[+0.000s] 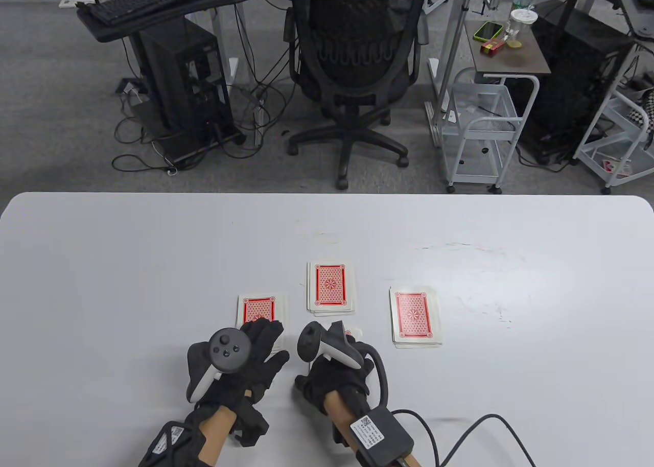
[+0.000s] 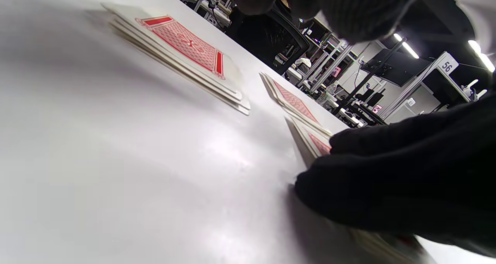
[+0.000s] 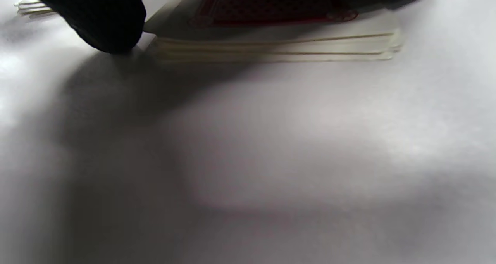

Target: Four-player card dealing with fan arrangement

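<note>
Four piles of red-backed cards lie face down on the white table (image 1: 127, 283). The left pile (image 1: 258, 307) is half covered by my left hand (image 1: 263, 340), whose straight fingers (image 2: 348, 8) are spread over it. The middle pile (image 1: 330, 288) and the right pile (image 1: 415, 316) lie untouched. Of the near pile (image 1: 353, 331), only a corner shows under my right hand (image 1: 347, 336). Up close, that hand's thumb (image 3: 104, 19) sits at the edge of the near pile (image 3: 279, 47). Its curled fingers (image 2: 387, 178) grip the pile from above.
A cable (image 1: 460, 431) runs from the box on my right forearm across the table's near right. Beyond the far edge stand an office chair (image 1: 357, 53), a computer tower (image 1: 179, 78) and a white cart (image 1: 480, 124).
</note>
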`<action>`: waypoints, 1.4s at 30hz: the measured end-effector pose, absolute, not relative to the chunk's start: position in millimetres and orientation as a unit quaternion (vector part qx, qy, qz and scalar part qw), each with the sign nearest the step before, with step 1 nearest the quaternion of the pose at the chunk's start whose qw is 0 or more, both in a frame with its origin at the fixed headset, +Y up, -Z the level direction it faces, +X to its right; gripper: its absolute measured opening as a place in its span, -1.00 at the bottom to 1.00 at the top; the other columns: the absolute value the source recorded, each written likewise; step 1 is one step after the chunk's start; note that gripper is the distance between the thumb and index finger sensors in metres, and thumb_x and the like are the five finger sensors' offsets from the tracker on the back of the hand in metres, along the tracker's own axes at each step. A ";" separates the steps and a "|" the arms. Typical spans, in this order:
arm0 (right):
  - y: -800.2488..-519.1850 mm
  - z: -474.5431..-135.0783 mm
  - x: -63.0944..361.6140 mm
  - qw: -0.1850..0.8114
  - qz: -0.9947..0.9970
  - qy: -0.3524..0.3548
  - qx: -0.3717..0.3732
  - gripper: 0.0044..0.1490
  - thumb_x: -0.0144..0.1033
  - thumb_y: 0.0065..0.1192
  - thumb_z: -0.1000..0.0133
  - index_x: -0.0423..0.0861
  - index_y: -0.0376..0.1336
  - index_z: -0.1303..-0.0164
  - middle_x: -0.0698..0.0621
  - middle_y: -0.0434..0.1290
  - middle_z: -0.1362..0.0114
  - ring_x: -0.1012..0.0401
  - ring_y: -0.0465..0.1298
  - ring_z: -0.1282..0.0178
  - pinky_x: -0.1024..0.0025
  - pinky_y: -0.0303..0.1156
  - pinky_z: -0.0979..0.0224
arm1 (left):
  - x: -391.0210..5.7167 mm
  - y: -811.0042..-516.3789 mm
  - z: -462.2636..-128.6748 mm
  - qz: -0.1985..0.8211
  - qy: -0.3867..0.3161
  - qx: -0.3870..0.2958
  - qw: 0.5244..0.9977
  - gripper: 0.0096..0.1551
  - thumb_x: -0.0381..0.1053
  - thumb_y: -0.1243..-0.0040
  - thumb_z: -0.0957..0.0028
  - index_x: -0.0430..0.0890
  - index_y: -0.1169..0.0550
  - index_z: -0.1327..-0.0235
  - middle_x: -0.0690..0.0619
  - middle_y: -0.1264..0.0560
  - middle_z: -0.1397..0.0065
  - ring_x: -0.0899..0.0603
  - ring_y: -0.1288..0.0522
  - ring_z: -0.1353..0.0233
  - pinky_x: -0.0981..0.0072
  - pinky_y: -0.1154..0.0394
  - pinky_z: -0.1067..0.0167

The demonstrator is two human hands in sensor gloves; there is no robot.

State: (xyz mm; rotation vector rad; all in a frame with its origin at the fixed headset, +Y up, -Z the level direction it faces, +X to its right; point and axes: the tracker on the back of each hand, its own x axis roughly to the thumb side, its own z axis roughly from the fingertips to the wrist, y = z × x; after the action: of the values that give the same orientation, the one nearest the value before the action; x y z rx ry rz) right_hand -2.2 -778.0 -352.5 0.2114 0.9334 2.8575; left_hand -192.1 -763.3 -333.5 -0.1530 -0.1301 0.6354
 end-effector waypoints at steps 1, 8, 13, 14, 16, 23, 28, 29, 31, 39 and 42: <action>-777.8 -352.3 -2.3 0.070 0.946 0.308 0.068 0.27 0.09 0.07 -0.34 -0.56 -0.49 -0.51 -0.63 -0.44 -0.42 -0.65 -0.29 -0.38 -0.55 -0.08 -0.29 | -191.9 -763.4 -333.2 0.310 -0.063 -0.073 0.946 -0.21 0.25 -0.17 -0.08 0.22 -0.15 -0.56 0.10 -0.07 -0.72 -0.27 0.03 -0.70 -0.10 -0.01 -0.55; -779.5 -353.6 -5.3 0.057 0.959 0.271 0.057 0.20 -0.05 0.11 -0.32 -0.58 -0.43 -0.51 -0.65 -0.37 -0.41 -0.67 -0.20 -0.33 -0.52 0.03 -0.23 | -191.8 -763.8 -333.3 0.307 -0.065 -0.068 0.947 -0.22 0.25 -0.17 -0.08 0.21 -0.17 -0.55 0.10 -0.09 -0.71 -0.28 0.01 -0.70 -0.10 -0.03 -0.55; -783.3 -353.6 -11.4 0.040 0.963 0.263 0.053 0.19 -0.14 0.12 -0.28 -0.59 -0.45 -0.49 -0.66 -0.37 -0.40 -0.69 -0.20 -0.32 -0.56 0.06 -0.18 | -191.9 -763.3 -333.5 0.306 -0.062 -0.067 0.948 -0.23 0.24 -0.18 -0.08 0.21 -0.18 -0.55 0.10 -0.11 -0.71 -0.28 -0.01 -0.69 -0.11 -0.04 -0.54; -784.8 -353.2 -13.3 0.036 0.963 0.263 0.053 0.18 -0.18 0.12 -0.26 -0.59 -0.46 -0.49 -0.66 -0.38 -0.40 -0.69 -0.21 -0.32 -0.58 0.05 -0.17 | -191.8 -763.2 -333.4 0.307 -0.061 -0.067 0.947 -0.24 0.24 -0.17 -0.08 0.21 -0.19 -0.54 0.10 -0.11 -0.71 -0.28 -0.02 -0.70 -0.10 -0.05 -0.54; -786.3 -352.5 -15.6 0.021 0.963 0.263 0.054 0.15 -0.27 0.10 -0.23 -0.59 -0.48 -0.48 -0.66 -0.38 -0.39 -0.69 -0.21 -0.32 -0.60 0.05 -0.16 | -191.7 -763.1 -333.4 0.306 -0.061 -0.066 0.948 -0.24 0.24 -0.18 -0.08 0.21 -0.20 -0.54 0.10 -0.12 -0.70 -0.28 -0.02 -0.69 -0.11 -0.05 -0.54; -782.2 -351.9 -12.7 -0.018 0.976 0.211 0.048 0.02 -0.43 0.11 -0.19 -0.51 -0.36 -0.54 -0.60 -0.22 -0.46 -0.62 -0.03 -0.39 -0.49 0.21 -0.21 | -191.7 -763.1 -333.6 0.308 -0.059 -0.065 0.947 -0.27 0.24 -0.17 -0.08 0.20 -0.23 -0.53 0.11 -0.14 -0.70 -0.28 -0.04 -0.69 -0.11 -0.07 -0.54; -771.3 -356.6 -0.7 0.028 0.970 0.234 0.060 -0.05 -0.48 0.17 -0.25 -0.43 -0.29 -0.60 -0.56 -0.18 -0.50 -0.60 0.00 -0.43 -0.44 0.25 -0.26 | -192.5 -762.7 -333.6 0.318 -0.058 -0.063 0.944 -0.27 0.24 -0.17 -0.08 0.19 -0.24 -0.52 0.10 -0.17 -0.69 -0.29 -0.07 -0.68 -0.11 -0.09 -0.53; -769.6 -357.6 1.8 0.041 0.966 0.245 0.065 -0.05 -0.50 0.15 -0.25 -0.43 -0.30 -0.59 -0.56 -0.20 -0.50 -0.60 -0.01 -0.43 -0.45 0.23 -0.27 | -192.9 -762.4 -333.7 0.324 -0.058 -0.064 0.942 -0.28 0.24 -0.17 -0.08 0.19 -0.25 -0.52 0.10 -0.17 -0.69 -0.29 -0.08 -0.68 -0.11 -0.10 -0.53; -766.7 -359.7 7.8 0.075 0.958 0.267 0.072 -0.04 -0.56 0.13 -0.24 -0.44 -0.34 -0.59 -0.57 -0.25 -0.50 -0.62 -0.06 -0.44 -0.48 0.18 -0.29 | -193.8 -762.1 -333.8 0.339 -0.058 -0.063 0.937 -0.28 0.24 -0.17 -0.09 0.18 -0.25 -0.52 0.09 -0.18 -0.68 -0.29 -0.10 -0.67 -0.12 -0.11 -0.52; -741.4 -361.5 27.8 0.171 0.956 0.207 0.116 -0.08 -0.72 0.07 -0.17 -0.41 -0.31 -0.60 -0.54 -0.19 -0.53 -0.58 -0.02 -0.51 -0.48 0.09 -0.35 | -199.1 -759.9 -333.4 0.469 -0.053 -0.065 0.879 -0.27 0.25 -0.16 -0.09 0.13 -0.26 -0.52 0.04 -0.24 -0.65 -0.33 -0.19 -0.63 -0.14 -0.20 -0.46; -725.3 -356.4 24.0 0.167 0.964 0.147 0.146 -0.08 -0.74 0.07 -0.16 -0.40 -0.30 -0.60 -0.53 -0.20 -0.54 -0.57 -0.05 -0.52 -0.47 0.05 -0.38 | -199.7 -761.9 -332.5 0.553 -0.049 -0.079 0.828 -0.24 0.26 -0.15 -0.09 0.11 -0.23 -0.54 0.02 -0.23 -0.65 -0.34 -0.21 -0.62 -0.15 -0.22 -0.45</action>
State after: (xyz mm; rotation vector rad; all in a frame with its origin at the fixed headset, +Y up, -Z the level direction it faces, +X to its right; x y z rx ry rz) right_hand 24.0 -725.3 -356.4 0.4151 0.4174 2.7429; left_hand -199.7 -761.9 -332.5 -0.1679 -0.1032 1.1753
